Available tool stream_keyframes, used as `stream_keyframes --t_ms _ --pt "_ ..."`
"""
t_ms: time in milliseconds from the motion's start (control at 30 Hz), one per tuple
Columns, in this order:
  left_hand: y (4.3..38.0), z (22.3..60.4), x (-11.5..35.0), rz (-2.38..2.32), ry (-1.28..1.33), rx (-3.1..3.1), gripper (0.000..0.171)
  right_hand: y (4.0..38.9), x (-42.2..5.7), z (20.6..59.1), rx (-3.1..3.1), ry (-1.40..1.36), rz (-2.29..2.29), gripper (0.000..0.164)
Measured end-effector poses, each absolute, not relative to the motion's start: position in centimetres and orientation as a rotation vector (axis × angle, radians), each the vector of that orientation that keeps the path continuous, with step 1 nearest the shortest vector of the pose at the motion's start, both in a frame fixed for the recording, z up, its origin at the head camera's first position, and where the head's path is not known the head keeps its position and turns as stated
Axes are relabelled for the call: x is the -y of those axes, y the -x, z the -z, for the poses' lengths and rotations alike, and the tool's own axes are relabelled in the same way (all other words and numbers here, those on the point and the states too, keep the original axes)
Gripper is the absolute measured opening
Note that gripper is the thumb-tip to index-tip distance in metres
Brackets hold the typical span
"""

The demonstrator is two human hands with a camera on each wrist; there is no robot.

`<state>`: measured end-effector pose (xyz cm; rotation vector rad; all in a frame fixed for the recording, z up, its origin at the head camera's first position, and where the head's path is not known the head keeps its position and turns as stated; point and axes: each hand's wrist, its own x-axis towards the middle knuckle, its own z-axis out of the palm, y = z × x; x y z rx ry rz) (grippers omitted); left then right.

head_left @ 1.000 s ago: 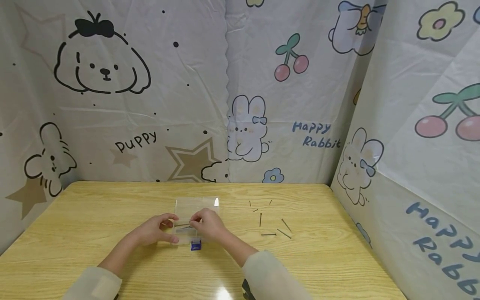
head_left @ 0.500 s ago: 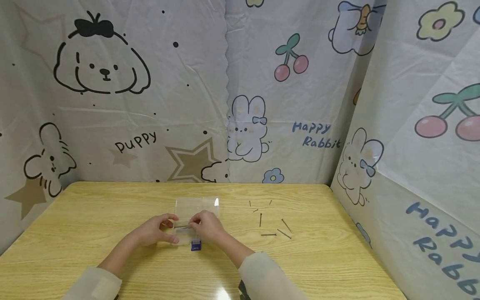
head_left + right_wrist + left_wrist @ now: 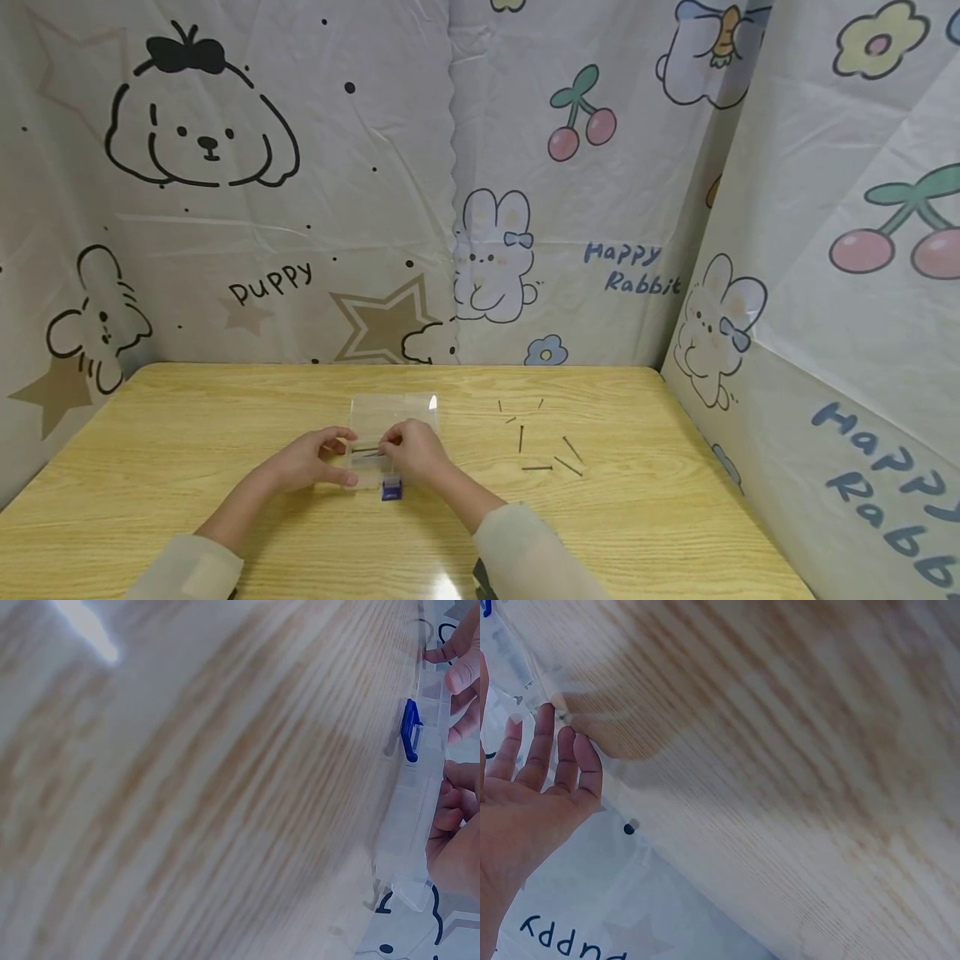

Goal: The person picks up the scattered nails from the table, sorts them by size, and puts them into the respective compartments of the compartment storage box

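Observation:
A clear plastic compartment box (image 3: 393, 408) stands on the table with its lid raised at the back and a blue latch (image 3: 392, 491) at the front. My left hand (image 3: 311, 458) rests at its left end, thumb near the front and loosely curved fingers near the back; the left wrist view shows these fingers (image 3: 544, 750) apart. Over the box's middle, my right hand (image 3: 416, 450) pinches what looks like a dark nail (image 3: 365, 450), which lies level and points left. Its right end is hidden by the fingertips. The right wrist view shows the box wall (image 3: 412, 802) beside both hands.
Right of the box lie several loose nails: longer ones, such as the upright-lying nail (image 3: 521, 439) and the sideways nail (image 3: 537, 468), and small ones, such as the short nail (image 3: 511, 420). A patterned cloth (image 3: 375, 208) hangs behind the wooden table (image 3: 225, 400).
The nail at the right fingertips has shifted slightly within the box, and the right hand has moved only a little. The left hand, the box and the loose nails stay in place.

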<state>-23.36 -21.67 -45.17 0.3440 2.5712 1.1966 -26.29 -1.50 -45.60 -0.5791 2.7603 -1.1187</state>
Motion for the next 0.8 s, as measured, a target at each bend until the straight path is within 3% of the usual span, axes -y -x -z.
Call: stream_keyframes --t_ms 367,800 --pt "23.5 45.3 21.6 -1.212 -0.36 -2.563 0.072 26.2 1.4 45.2 -2.696 0.516 1.163 0.015" --pt "23.5 45.1 21.7 -1.189 -0.362 -2.578 0.071 26.8 -1.2 44.2 -2.728 0.663 1.188 0.015"
